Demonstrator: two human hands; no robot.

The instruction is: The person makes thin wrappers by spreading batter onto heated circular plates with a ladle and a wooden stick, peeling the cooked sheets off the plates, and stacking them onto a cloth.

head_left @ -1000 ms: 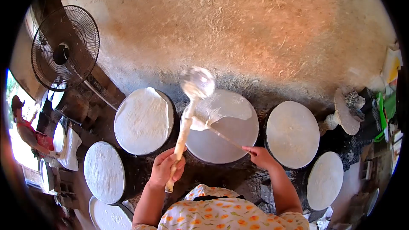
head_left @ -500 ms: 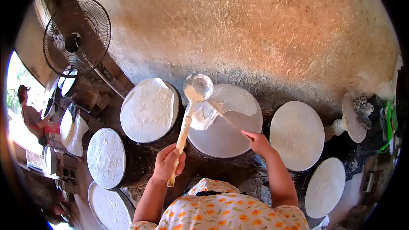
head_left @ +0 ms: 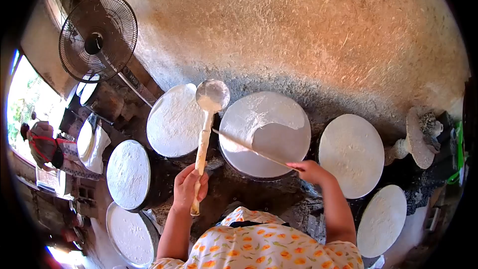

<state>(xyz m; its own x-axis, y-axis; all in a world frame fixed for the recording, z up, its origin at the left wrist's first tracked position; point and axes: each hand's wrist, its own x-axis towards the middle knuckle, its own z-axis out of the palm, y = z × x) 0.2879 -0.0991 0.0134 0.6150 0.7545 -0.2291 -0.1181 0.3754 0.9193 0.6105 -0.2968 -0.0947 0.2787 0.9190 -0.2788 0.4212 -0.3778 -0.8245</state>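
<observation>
My left hand [head_left: 188, 187] is closed round the pale, wrapped handle of a ladle [head_left: 204, 137]. The ladle's round bowl, coated in white, is raised between two round surfaces. In my right hand [head_left: 314, 173] is a thin, flat wooden stick [head_left: 251, 148], slanting up and left across the middle round griddle [head_left: 289, 144]. White batter [head_left: 266, 108] covers the upper and left part of that griddle, with a curved edge against the smooth grey part. Whether the stick touches the batter I cannot tell.
Several other round white-topped surfaces surround me, among them one on the left [head_left: 174, 122] and one on the right [head_left: 351, 154]. A standing fan [head_left: 94, 42] is at upper left. A rough wall [head_left: 298, 30] rises behind. Another person [head_left: 45, 144] bends at far left.
The ladle has moved left, away from above the middle griddle. The stick has swung to a flatter slant, its tip now at the griddle's left edge. The person at far left has bent over.
</observation>
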